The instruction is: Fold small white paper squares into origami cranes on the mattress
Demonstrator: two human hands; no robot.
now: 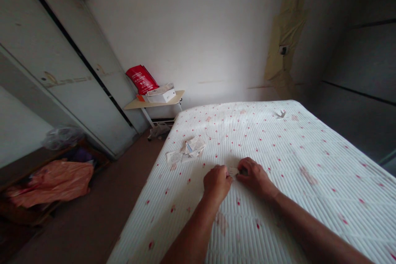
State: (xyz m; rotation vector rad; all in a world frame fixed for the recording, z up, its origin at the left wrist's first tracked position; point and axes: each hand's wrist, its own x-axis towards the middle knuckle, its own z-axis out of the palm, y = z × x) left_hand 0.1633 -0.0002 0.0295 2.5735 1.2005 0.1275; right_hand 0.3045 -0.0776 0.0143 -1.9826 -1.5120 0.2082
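- Dim bedroom with a pale wall (185, 29).
- Bed under a white, ribbed, red-dotted cover (262, 140).
- Left hand (216, 181) and right hand (255, 177), closed at the near-middle of the bed, grasping opposite ends of a small paper slip (233, 171).
- Printed paper pieces (195, 146) lie overlapping, beyond and left of the hands.
- The slip seems to be under two-handed handling, which calls for a fine pinch.
- Fingers hide its ends; its print is unreadable.
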